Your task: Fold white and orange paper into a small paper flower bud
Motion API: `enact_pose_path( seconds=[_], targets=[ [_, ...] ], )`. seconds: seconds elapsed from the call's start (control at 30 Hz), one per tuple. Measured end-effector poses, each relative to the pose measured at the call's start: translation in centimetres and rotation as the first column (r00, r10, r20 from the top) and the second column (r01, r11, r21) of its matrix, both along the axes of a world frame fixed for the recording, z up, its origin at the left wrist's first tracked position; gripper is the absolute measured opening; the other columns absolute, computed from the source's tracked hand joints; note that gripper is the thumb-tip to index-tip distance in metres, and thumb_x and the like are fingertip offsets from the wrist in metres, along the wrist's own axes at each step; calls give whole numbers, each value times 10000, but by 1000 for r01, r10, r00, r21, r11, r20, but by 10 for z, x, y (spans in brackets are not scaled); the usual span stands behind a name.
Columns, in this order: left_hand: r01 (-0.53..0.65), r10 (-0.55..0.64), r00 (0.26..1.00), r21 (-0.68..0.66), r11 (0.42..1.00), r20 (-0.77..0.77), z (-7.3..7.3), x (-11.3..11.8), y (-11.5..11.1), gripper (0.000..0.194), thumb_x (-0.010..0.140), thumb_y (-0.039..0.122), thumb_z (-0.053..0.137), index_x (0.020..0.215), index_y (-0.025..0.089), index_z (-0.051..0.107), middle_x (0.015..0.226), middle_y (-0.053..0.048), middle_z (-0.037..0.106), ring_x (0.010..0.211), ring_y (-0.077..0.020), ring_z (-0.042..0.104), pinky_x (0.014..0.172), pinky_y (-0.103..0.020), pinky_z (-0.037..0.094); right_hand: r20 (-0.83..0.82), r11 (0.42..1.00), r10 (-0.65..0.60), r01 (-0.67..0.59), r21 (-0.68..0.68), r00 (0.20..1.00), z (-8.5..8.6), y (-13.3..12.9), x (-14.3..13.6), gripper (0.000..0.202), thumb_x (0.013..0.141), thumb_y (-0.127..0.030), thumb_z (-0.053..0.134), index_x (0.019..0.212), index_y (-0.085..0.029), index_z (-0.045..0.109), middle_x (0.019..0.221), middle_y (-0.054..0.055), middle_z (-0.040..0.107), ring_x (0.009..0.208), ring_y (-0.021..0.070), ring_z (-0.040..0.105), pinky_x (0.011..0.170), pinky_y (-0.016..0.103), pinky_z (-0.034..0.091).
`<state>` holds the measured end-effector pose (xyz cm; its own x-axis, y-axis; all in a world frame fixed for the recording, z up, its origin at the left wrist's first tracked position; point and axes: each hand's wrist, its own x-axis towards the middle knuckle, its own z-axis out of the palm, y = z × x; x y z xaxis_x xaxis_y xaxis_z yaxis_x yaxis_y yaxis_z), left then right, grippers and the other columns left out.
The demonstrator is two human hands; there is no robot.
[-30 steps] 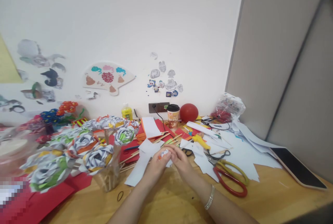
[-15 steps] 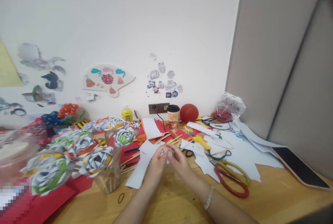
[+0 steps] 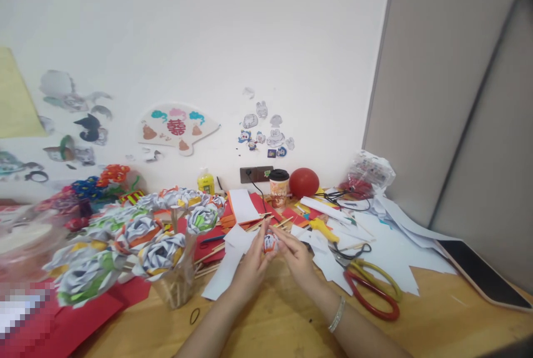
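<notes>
A small paper flower (image 3: 270, 243), white with orange and dark marks, sits between my two hands above the wooden table. My left hand (image 3: 252, 262) cups it from the left side, fingers pointing up and away. From the right, my right hand (image 3: 296, 255) closes round it, the fingertips near those of the left. Most of the flower's underside is hidden by the palms. Beyond the hands lie wooden sticks (image 3: 281, 223) and a white paper strip (image 3: 225, 269).
Finished-looking paper roses (image 3: 162, 252) stand in a clear cup (image 3: 177, 286) at left. Red-and-yellow-handled scissors (image 3: 372, 291) lie at right, near a yellow glue gun (image 3: 323, 229), white paper sheets (image 3: 387, 252) and a dark tablet (image 3: 485, 273). A lidded paper cup (image 3: 279, 190) and red balloon (image 3: 304, 182) stand behind.
My hands have shifted slightly, fingers straighter and palms a little apart, so more of the paper flower shows. The whole view has turned slightly left.
</notes>
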<state>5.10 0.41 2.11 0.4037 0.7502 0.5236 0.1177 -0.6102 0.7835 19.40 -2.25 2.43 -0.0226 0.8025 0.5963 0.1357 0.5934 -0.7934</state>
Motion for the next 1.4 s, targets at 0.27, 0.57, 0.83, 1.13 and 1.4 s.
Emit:
enact_pose_path(
  seconds=[0.27,0.57,0.83,1.13,1.4],
  targets=[
    [223,-175,944,-149,964,279,-9,-4,17,963,632,465,691,1389,240,140,1452,-113,214,1305,-277,248,1052,-413,246,-195,980,141,-165,-114,971,2,2,2,411,811,-419,539,1169,-218,557,1241,68,539,1175,235,459,1022,438,305],
    [13,-11,1000,-112,994,24,-9,-9,14,661,711,368,635,1295,163,404,1379,-99,382,1278,-262,318,1063,-404,242,-20,993,105,-106,-44,994,5,4,9,363,826,-434,505,1127,-249,589,1228,70,550,1190,230,443,1035,443,283],
    [-76,86,989,86,993,-117,-7,-13,14,581,753,249,572,1302,242,385,1348,-65,437,1241,-243,382,1045,-423,283,-2,991,126,-126,-39,992,4,3,8,357,840,-407,493,1159,-259,559,1257,59,526,1194,209,440,1035,431,286],
    [-215,349,907,454,865,-234,-2,-15,5,524,795,262,507,1297,213,367,1234,-132,524,1112,-274,491,931,-455,393,25,999,34,-35,16,999,1,0,2,365,874,-388,439,1218,-282,502,1271,47,511,1194,201,426,1024,417,304],
    [-166,365,896,573,802,-252,-4,-14,9,567,784,199,504,1322,230,329,1129,-117,588,1003,-271,545,888,-448,400,108,992,-23,10,122,994,-8,6,-1,335,898,-356,402,1196,-276,531,1127,55,605,1089,201,497,974,389,352]
  ],
)
